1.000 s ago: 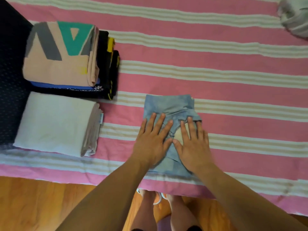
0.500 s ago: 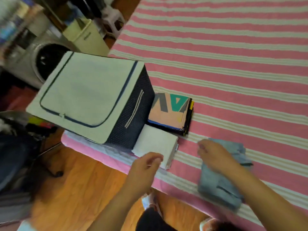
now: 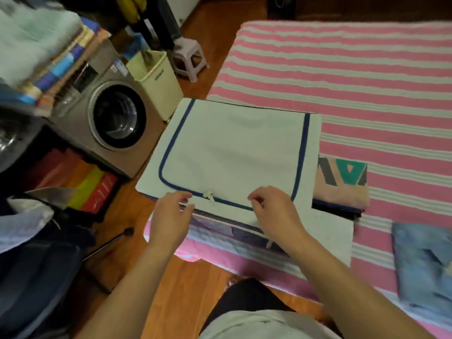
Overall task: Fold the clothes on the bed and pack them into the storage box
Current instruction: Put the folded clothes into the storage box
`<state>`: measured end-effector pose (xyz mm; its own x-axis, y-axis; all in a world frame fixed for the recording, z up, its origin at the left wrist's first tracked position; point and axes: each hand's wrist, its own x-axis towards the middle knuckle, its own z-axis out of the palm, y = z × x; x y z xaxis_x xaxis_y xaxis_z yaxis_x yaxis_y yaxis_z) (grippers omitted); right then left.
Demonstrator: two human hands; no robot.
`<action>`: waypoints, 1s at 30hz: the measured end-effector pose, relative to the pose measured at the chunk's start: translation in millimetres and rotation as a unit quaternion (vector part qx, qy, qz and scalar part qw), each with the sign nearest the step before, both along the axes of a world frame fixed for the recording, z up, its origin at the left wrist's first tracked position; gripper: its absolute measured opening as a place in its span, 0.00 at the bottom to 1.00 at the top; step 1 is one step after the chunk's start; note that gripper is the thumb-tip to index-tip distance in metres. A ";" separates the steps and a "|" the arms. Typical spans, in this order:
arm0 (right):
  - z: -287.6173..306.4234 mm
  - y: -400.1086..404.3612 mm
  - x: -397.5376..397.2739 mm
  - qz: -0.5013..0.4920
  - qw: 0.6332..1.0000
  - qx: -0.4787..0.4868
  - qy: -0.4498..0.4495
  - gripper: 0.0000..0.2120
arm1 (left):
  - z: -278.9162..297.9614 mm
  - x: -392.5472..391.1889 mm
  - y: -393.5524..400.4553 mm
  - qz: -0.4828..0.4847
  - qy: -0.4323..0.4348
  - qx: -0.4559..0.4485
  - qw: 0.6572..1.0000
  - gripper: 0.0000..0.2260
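Pale canvas lid w/ navy zip piping tops the storage box [image 3: 234, 148], which sits at the bed [image 3: 354, 69] corner. Lid looks zipped, pull at the front edge, so both hands hover there, prob. to open it. Left hand [image 3: 170, 216] and right hand [image 3: 274, 211]: fingers loosely curled, each grip empty. Folded denim piece [image 3: 423, 265] lies flat, stiff-looking, to the right; soft patterned stack [image 3: 342, 182] just beside the box, ready for packing.
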<state>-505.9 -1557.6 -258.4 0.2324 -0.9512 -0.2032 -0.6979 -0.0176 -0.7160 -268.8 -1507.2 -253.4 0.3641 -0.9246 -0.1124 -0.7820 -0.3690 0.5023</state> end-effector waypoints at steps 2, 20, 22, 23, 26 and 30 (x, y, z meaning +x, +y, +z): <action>-0.6 7.1 22.5 0.006 0.999 -0.006 0.031 0.11 | -2.0 15.8 -22.1 -0.086 -0.049 0.053 0.994 0.20; -42.3 -25.2 115.2 0.081 0.977 -0.032 0.194 0.09 | -34.4 17.5 -84.5 -0.187 -0.061 0.132 0.972 0.07; -38.8 -26.9 121.4 0.093 0.977 -0.030 0.187 0.09 | -32.9 13.3 -77.1 -0.103 -0.008 0.103 0.989 0.07; -37.5 -26.5 124.2 0.104 0.976 -0.032 0.189 0.09 | -33.6 10.9 -74.6 -0.053 0.023 0.094 0.994 0.08; -33.9 -25.3 125.4 0.123 0.970 -0.027 0.209 0.08 | -36.5 6.3 -68.5 0.056 0.086 0.077 0.992 0.09; -27.8 -29.4 129.5 0.147 0.957 -0.004 0.250 0.03 | -32.4 13.9 -67.0 0.011 0.091 0.083 0.992 0.10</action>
<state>-376.4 -1587.0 -286.1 0.3660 -0.8611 -0.3528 -0.9174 -0.2702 -0.2923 -254.9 -1574.2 -285.9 0.3444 -0.8799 -0.3273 -0.6746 -0.4744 0.5655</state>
